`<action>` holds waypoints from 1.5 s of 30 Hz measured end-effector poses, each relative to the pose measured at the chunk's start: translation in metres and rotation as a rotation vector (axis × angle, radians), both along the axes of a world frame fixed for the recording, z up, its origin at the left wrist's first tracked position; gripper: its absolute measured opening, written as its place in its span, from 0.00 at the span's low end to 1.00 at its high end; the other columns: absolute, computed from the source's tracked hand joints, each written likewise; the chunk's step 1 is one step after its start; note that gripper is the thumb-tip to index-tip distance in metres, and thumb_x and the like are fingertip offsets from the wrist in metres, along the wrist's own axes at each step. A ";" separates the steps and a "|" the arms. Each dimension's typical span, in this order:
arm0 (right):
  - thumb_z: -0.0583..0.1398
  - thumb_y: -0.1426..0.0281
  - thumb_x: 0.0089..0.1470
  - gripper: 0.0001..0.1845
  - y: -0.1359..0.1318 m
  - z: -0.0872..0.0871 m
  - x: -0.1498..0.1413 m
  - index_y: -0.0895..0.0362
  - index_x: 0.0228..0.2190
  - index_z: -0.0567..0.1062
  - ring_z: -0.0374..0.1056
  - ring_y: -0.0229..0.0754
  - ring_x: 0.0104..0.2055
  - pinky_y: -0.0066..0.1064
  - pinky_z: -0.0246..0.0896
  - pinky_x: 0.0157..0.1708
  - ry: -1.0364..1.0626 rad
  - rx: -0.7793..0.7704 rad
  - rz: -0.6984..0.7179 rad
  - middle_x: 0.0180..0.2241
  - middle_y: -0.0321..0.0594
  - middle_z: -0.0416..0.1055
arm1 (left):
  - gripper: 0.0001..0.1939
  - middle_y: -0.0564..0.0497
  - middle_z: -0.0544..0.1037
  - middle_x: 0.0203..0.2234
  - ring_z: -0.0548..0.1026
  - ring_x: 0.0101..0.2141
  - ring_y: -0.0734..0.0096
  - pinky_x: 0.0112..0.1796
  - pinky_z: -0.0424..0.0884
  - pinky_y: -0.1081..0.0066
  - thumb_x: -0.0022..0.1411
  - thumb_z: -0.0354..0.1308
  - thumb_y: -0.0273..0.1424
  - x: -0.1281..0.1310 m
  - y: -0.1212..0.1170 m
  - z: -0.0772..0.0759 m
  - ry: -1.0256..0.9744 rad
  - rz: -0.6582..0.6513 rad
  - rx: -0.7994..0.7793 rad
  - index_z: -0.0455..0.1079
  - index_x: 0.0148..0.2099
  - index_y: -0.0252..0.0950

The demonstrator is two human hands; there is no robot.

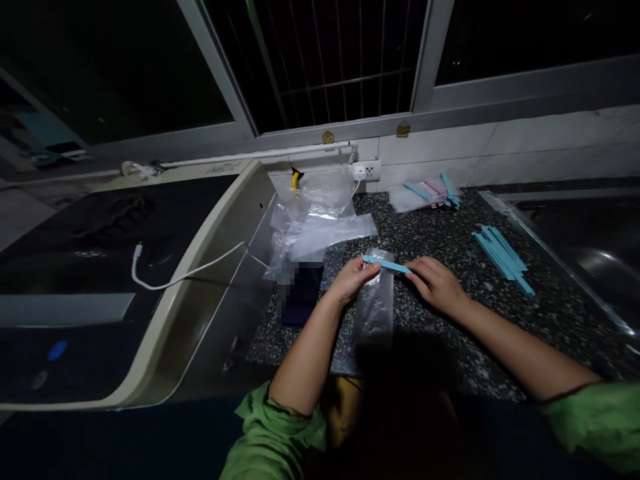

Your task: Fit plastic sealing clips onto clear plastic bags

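Note:
My left hand (353,277) pinches the left end of a light blue sealing clip (387,265). My right hand (436,283) grips the clip's right end with closed fingers. The clip lies across the top of a small clear plastic bag (376,303) that rests on the speckled granite counter (450,233), between my hands. Both forearms reach in from green sleeves at the bottom.
A bundle of several blue clips (503,257) lies to the right, and more blue and pink clips on plastic (430,192) sit by the wall. Crumpled clear bags (315,220) pile at the left. A white cable (185,270) crosses a dark appliance top. A steel sink (590,247) lies far right.

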State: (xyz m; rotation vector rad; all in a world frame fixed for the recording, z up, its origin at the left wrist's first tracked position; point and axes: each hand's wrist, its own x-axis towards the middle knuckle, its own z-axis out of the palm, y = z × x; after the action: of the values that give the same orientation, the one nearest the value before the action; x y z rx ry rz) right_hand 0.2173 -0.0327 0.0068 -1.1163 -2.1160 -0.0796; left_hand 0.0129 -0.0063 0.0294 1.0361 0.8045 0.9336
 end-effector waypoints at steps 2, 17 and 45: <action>0.52 0.67 0.58 0.11 0.001 0.000 -0.003 0.55 0.36 0.73 0.68 0.44 0.35 0.37 0.65 0.37 0.033 0.004 0.002 0.31 0.44 0.72 | 0.14 0.54 0.71 0.21 0.66 0.25 0.75 0.32 0.60 0.74 0.39 0.67 0.35 -0.006 0.001 -0.002 0.086 0.034 0.046 0.70 0.28 0.33; 0.56 0.71 0.55 0.06 0.003 -0.005 -0.009 0.56 0.35 0.72 0.69 0.42 0.33 0.34 0.66 0.33 0.073 0.140 0.075 0.30 0.43 0.72 | 0.05 0.53 0.70 0.21 0.66 0.27 0.72 0.33 0.59 0.72 0.51 0.55 0.28 -0.027 -0.003 -0.018 0.602 0.464 0.341 0.68 0.25 0.34; 0.55 0.71 0.56 0.07 -0.002 -0.005 -0.011 0.56 0.37 0.72 0.68 0.43 0.35 0.36 0.66 0.35 0.011 0.124 0.092 0.31 0.44 0.72 | 0.23 0.56 0.66 0.17 0.60 0.21 0.78 0.26 0.54 0.74 0.40 0.64 0.49 -0.013 -0.008 -0.028 -0.056 0.275 0.003 0.66 0.22 0.33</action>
State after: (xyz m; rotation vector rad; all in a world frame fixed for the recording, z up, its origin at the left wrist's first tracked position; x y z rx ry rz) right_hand 0.2060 -0.0344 0.0016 -0.9442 -2.1193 -0.1585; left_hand -0.0001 -0.0142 0.0015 0.9114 0.9138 1.1918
